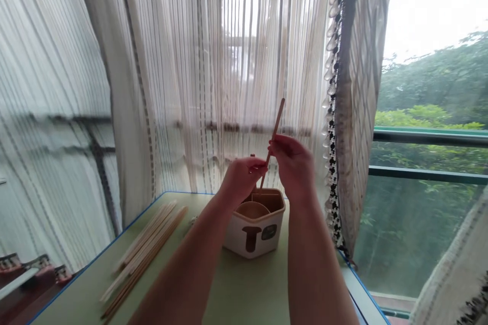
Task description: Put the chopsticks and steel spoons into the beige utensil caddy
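Tilted above the container is a slim wooden chopstick [279,114], its lower end over or just inside the back of the opening. My right hand [295,165] pinches it near the middle. Just below, my left hand [244,175] has its fingertips closed on the same chopstick. A second stick's tip [252,156] shows behind my left hand; whether it is held or stands in the container cannot be told. The white container [238,233] has a brown inside with dividers, one of them curved, and a brown T-shaped mark in front. My left forearm hides its left side.
A bundle of several loose chopsticks [147,251] lies on the left of the pale green table [247,289], which has a blue edge. Striped curtains [183,86] hang right behind it. On the right are a beaded curtain trim [331,162] and a window railing [427,137].
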Available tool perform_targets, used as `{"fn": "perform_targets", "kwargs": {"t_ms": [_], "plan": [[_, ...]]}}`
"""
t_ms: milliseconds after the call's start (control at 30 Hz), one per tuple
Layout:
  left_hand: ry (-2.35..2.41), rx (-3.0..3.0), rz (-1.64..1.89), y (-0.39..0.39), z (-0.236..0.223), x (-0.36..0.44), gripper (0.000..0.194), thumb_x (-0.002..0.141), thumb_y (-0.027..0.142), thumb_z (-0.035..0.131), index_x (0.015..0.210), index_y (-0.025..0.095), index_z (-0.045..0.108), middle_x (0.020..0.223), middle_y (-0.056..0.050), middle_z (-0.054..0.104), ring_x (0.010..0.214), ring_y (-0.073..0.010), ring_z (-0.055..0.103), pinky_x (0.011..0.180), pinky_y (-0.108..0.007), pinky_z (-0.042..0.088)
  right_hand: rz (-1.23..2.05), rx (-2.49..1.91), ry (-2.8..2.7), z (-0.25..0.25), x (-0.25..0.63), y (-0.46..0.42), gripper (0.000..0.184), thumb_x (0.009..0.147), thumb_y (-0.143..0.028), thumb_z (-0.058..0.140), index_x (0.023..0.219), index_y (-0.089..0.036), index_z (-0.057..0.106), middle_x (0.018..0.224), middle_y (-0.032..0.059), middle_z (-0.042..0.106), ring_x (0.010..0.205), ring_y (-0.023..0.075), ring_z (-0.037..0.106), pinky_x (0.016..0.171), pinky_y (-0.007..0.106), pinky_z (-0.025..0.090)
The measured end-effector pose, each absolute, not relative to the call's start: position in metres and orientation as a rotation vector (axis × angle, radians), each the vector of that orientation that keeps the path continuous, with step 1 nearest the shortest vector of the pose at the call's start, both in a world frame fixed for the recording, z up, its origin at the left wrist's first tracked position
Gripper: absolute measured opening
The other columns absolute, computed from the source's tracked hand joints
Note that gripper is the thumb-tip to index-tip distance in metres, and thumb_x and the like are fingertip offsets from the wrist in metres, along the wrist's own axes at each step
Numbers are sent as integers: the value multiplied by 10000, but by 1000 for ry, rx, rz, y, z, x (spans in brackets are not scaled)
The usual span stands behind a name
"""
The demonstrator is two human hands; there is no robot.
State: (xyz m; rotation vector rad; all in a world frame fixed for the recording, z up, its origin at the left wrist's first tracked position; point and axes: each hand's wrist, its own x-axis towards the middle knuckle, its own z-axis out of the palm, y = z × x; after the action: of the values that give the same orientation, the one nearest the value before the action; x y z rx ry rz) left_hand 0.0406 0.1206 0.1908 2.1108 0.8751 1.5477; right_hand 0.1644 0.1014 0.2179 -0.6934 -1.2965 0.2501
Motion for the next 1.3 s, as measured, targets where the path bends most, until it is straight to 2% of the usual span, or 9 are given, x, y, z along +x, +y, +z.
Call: {"fn": "perform_targets", "kwargs": {"t_ms": [167, 300, 667, 800, 1000, 1300], "plan": [[959, 2102, 1483, 132, 177, 45, 141, 751, 210, 600, 832, 160, 703, 725, -41, 702, 666, -148, 655, 627, -251, 520, 290, -788, -1359, 211, 166, 114, 199, 758, -301, 597, 907, -196, 676, 806, 33, 702, 725, 150, 652, 680, 289, 526], [981, 2139, 1487, 137, 173, 41, 163, 768, 255, 583, 839, 168, 702, 723, -35, 696, 666, -145, 646, 600, -240, 506, 310, -774, -1383, 212, 161, 112, 180, 751, -275, 604, 891, -189, 677, 813, 33, 702, 736, 149, 654, 696, 292, 523], [1014, 2237, 1500, 136, 176, 36, 202, 774, 242, 575, 902, 168, 712, 779, -44, 707, 702, -153, 634, 650, -252, 487, 173, -774, -1404, 214, 152, 94, 135, 774, -241, 584, 877, -208, 665, 812, 7, 700, 761, 135, 652, 711, 275, 515], [1099, 2362, 1471, 139, 175, 32, 168, 767, 231, 584, 848, 166, 717, 743, -39, 701, 676, -148, 617, 644, -250, 452, 115, -812, -1416, 210, 151, 102, 133, 775, -233, 576, 871, -203, 662, 801, 12, 696, 743, 137, 649, 697, 277, 516], [1254, 2503, 1361, 146, 168, 32, 158, 770, 249, 589, 793, 165, 720, 722, -40, 697, 659, -146, 592, 618, -251, 407, 181, -840, -1410, 196, 157, 127, 159, 761, -263, 589, 885, -183, 647, 809, 42, 693, 749, 170, 657, 718, 332, 527], [1224, 2371, 1468, 146, 165, 36, 148, 752, 267, 622, 800, 161, 714, 737, -41, 704, 676, -148, 616, 647, -254, 437, 238, -849, -1457, 192, 167, 134, 153, 755, -242, 575, 884, -192, 638, 822, 36, 693, 767, 173, 654, 741, 338, 517]]}}
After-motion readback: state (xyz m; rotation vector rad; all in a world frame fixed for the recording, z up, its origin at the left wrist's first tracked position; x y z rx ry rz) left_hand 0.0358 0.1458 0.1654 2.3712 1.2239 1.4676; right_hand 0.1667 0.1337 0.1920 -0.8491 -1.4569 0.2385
